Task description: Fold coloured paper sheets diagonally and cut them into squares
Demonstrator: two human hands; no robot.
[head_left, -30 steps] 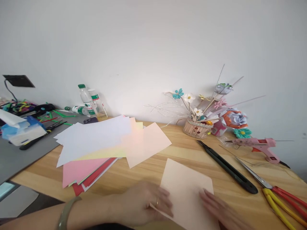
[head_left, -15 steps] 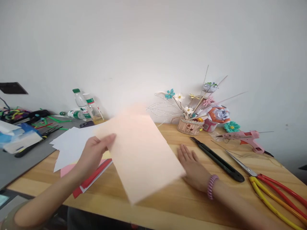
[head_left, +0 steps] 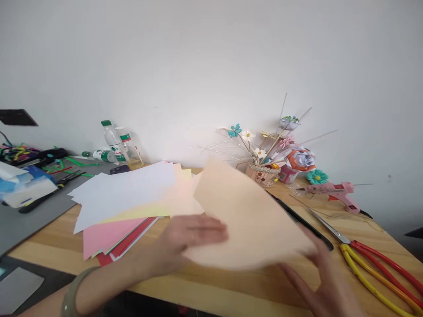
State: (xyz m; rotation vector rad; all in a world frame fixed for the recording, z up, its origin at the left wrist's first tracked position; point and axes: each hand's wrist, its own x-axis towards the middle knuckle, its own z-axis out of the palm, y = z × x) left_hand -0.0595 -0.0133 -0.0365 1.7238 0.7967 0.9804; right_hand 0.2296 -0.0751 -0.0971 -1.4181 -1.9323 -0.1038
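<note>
A peach sheet of paper (head_left: pixel 251 220) hovers tilted above the wooden table (head_left: pixel 231 290), blurred by motion. My left hand (head_left: pixel 188 237) grips its left edge, thumb on top and fingers underneath. My right hand (head_left: pixel 320 281) reaches under the sheet's right corner, and its fingers are partly hidden by the paper and smeared. A fanned stack of white, yellow, pink and red sheets (head_left: pixel 122 207) lies to the left of the held sheet.
A black utility knife (head_left: pixel 307 224) and scissors with red and yellow handles (head_left: pixel 373 264) lie to the right. A pink glue gun (head_left: pixel 333 191) and a basket of paper flowers (head_left: pixel 264 169) stand behind. Bottles (head_left: pixel 119 145) and clutter sit far left on a grey mat (head_left: pixel 20 224).
The peach sheet has swung from the left over to the centre-right and lower. My right hand left the tabletop and went under the sheet's right corner. My left hand moved right with it.
</note>
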